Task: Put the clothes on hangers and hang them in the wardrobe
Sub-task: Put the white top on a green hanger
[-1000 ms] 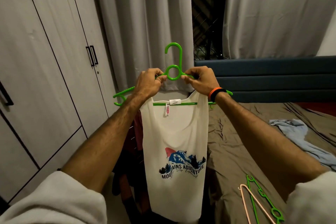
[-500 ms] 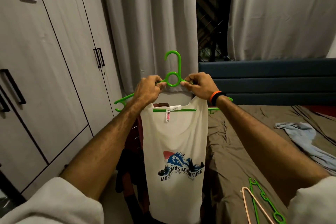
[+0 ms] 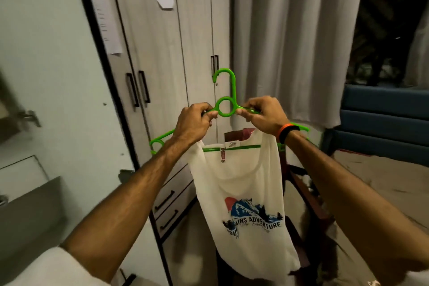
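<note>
A white sleeveless top (image 3: 241,183) with a mountain print hangs from a bright green plastic hanger (image 3: 226,104), held up in front of me. My left hand (image 3: 193,124) pinches the hanger's left shoulder beside its centre ring. My right hand (image 3: 263,115), with an orange and black wristband, pinches the right shoulder. The hook points up and left. The grey wardrobe (image 3: 162,76) stands behind the hanger, all its doors closed.
A door edge with a dark frame (image 3: 102,58) and a pale wall fill the left. Grey curtains (image 3: 292,42) hang at the back. A dark wooden chair (image 3: 301,183) stands behind the top. The bed (image 3: 371,169) with a blue headboard lies to the right.
My view has swung left toward the wardrobe. Both hands keep the same hold on the hanger, which now sits in front of the wardrobe doors instead of the curtain.
</note>
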